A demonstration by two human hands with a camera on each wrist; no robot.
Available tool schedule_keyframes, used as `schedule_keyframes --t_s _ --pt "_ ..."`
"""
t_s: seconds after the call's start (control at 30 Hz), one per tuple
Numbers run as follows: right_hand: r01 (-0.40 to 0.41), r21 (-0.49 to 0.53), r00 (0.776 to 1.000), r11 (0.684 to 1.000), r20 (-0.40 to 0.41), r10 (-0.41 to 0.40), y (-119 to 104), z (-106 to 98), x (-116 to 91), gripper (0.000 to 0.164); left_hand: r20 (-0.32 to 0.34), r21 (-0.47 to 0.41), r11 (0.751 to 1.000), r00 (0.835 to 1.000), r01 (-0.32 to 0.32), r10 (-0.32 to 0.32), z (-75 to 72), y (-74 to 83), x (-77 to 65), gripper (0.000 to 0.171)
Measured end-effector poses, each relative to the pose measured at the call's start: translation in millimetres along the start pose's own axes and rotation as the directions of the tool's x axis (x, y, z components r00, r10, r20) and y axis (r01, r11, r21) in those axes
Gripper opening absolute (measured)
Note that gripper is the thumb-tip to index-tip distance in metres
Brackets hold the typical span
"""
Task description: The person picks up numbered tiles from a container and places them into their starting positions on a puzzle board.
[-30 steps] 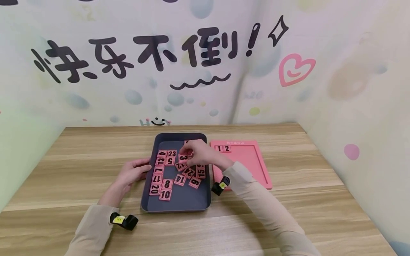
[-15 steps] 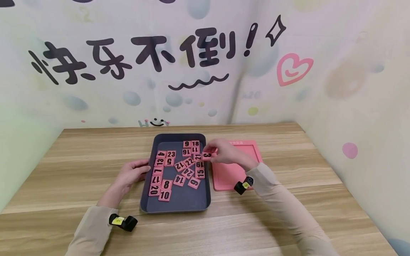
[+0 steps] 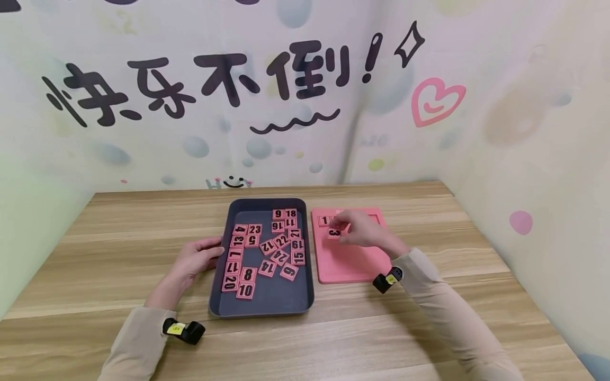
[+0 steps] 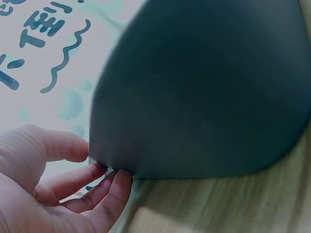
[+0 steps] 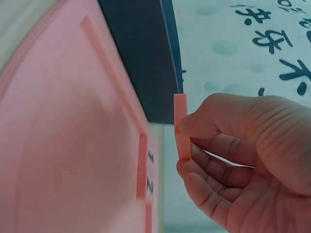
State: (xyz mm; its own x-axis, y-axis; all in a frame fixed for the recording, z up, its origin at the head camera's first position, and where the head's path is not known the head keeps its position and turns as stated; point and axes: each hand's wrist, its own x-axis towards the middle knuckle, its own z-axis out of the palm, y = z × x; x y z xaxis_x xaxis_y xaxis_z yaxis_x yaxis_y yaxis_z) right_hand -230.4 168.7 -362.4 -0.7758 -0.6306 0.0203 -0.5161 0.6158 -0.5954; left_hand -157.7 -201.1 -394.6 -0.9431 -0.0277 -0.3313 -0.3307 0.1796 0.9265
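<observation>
My right hand (image 3: 359, 227) pinches a pink number tile (image 3: 334, 233) marked 3 between thumb and fingers, over the upper left of the pink board (image 3: 352, 264). In the right wrist view the tile (image 5: 181, 127) shows edge-on, apart from the board. Tiles 1 (image 3: 324, 220) and 2 (image 5: 149, 187) lie in the board's top corner; in the head view the hand mostly covers the 2. My left hand (image 3: 197, 256) holds the left side of the dark tray (image 3: 286, 301), thumb at its edge and fingertips (image 4: 124, 177) against it.
Several numbered tiles lie in the tray, turned various ways, such as 10 (image 3: 245, 290), 23 (image 3: 254, 229) and 15 (image 3: 297, 257). Tray and board stand close side by side on the wooden table (image 3: 286, 349). A printed wall (image 3: 190, 127) rises behind.
My right hand has picked tile 3 out of the tray and carried it right, over the board. The left hand stays at the tray's side.
</observation>
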Motion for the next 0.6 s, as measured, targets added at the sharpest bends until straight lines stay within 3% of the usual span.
schedule_keyframes --t_s 0.6 --pt "-0.013 -0.072 0.999 0.997 0.029 0.015 42 -9 -25 0.029 0.007 0.018 1.0 1.0 -0.023 0.023 -0.5 -0.7 0.7 0.048"
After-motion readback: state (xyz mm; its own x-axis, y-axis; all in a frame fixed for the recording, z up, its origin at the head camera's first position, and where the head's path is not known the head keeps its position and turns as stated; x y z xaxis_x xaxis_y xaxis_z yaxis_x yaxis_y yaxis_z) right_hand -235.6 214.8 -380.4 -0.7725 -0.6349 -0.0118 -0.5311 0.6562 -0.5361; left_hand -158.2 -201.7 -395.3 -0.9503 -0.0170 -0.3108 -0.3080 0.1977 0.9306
